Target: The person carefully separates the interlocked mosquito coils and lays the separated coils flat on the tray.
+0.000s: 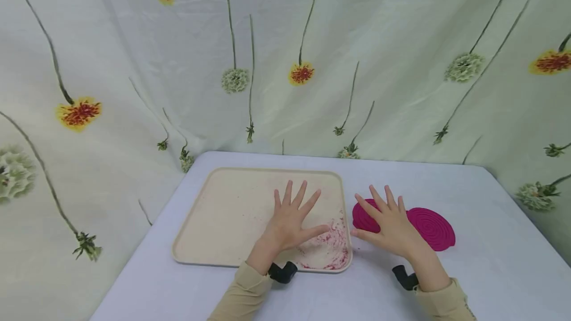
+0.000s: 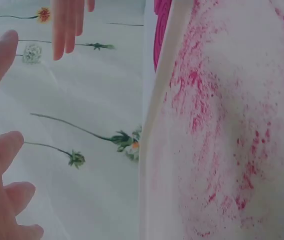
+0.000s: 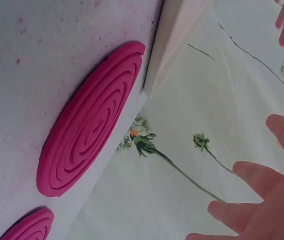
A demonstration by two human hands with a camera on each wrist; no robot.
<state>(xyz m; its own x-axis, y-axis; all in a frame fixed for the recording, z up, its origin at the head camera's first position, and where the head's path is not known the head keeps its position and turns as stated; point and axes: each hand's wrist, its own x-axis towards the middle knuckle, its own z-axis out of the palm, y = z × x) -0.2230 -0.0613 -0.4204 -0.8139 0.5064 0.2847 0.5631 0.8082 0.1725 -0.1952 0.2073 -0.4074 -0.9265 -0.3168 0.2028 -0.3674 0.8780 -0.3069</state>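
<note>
1. While the left hand (image 1: 289, 227) and right hand (image 1: 394, 227) spread wide, holding nothing, two magenta coils (image 1: 431, 229) lay on the table (image 1: 495, 212), right of the tray (image 1: 227, 212).
2. They looked soft, light and easily dented; flat support from underneath seemed the safest hold.

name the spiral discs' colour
The spiral discs are deep magenta pink, clearest in the right wrist view.

The left sleeve (image 1: 243, 297) is light tan and creased around its cuff (image 1: 253, 276); the right sleeve (image 1: 443, 302) matches, with small dark marks near its outer edge; the left hand (image 1: 289, 224) and right hand (image 1: 391, 224) are bare, and the wrists (image 1: 262, 257) wear a smooth black elbow-shaped left fitting (image 1: 285, 273) and a matching right fitting (image 1: 405, 279)
</note>
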